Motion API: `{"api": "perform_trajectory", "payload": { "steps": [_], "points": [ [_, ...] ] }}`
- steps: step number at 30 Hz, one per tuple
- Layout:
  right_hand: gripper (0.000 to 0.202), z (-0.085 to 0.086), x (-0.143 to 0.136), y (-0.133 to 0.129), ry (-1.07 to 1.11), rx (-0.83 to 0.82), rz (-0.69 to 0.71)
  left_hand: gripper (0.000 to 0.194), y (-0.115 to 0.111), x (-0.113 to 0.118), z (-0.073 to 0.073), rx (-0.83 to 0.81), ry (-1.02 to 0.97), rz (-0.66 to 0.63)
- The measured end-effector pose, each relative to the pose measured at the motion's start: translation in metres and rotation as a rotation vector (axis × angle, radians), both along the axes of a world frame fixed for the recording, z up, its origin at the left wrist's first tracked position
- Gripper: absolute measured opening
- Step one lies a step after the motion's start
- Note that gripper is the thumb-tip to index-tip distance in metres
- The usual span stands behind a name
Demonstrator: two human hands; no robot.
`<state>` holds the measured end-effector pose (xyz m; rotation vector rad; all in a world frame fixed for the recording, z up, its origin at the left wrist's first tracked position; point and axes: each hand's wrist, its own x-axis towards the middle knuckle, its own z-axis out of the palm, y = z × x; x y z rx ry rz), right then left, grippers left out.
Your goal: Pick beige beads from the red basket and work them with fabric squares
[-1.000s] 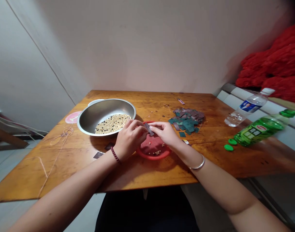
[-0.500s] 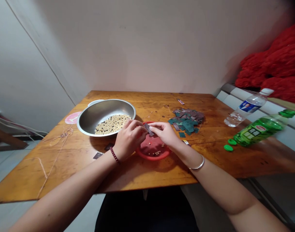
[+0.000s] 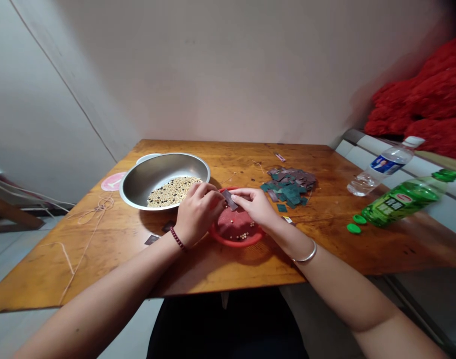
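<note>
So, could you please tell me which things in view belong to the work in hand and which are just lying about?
Seemingly in use:
dark patch, pinched by the right hand, left hand beside it
red basket under the hands
steel bowl of small pieces
patch pile

Probably just lying about:
clear bottle
green bottle
green caps
pink disc

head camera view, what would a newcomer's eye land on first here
Probably the vivid red heap at the upper right, beyond the table. Next, likely the steel bowl on the table's left side, holding small pale and dark bits. At the centre, the right hand pinches a small dark piece above a red basket, with the left hand close beside it.
</note>
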<state>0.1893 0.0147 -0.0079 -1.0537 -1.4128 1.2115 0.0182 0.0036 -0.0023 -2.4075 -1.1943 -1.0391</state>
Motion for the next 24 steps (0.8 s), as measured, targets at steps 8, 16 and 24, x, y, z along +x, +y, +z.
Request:
{"api": "perform_trajectory", "payload": {
  "steps": [8,16,24],
  "points": [
    [0.028,-0.0011,0.0000,0.0001,0.005,-0.005,0.004,0.010,-0.0007,0.0010,-0.0010,-0.013,0.020,-0.025],
    [0.027,-0.0025,0.0006,0.0014,-0.008,-0.003,-0.012,0.013,-0.0006,0.0005,0.0000,-0.021,0.023,-0.014],
    [0.030,-0.0024,0.0004,0.0011,-0.006,0.000,0.000,0.014,-0.0027,0.0010,-0.0002,-0.002,0.018,-0.014]
  ]
}}
